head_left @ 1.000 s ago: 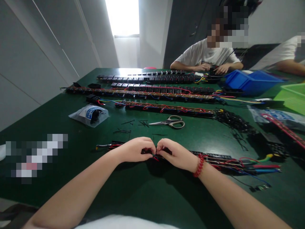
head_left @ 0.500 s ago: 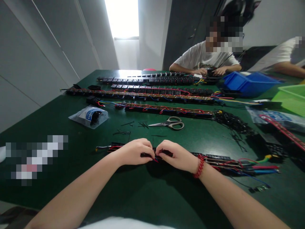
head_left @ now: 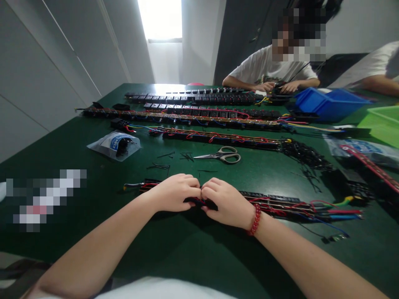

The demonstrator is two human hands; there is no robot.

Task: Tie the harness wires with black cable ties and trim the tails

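A long black power strip (head_left: 274, 202) with red, blue and brass-coloured lines along it lies crosswise in front of me. My left hand (head_left: 181, 192) is closed over its middle, fingers on top and thumb at the near side. Beside it, fingertips almost touching, my right hand (head_left: 222, 201) is closed on the same part, a red bead bracelet (head_left: 255, 219) round the wrist. Dark and red wiring shows in the gap under the fingers; the exact thing pinched is hidden. Scissors (head_left: 222, 155) lie just beyond the hands, near loose black cable ties (head_left: 187, 156).
More wired strips (head_left: 218, 138) lie across the green table (head_left: 77, 241). An open plastic bag (head_left: 116, 145) holds black ties. A black tie heap (head_left: 308, 160), a blue bin (head_left: 327, 104) and a green bin (head_left: 382, 124) are at right. Two other people sit opposite.
The right hand has turned, its fingers now curling further over the strip against the left fingertips. The red and blue wire bit at the fingertips is covered. The view has tilted slightly.
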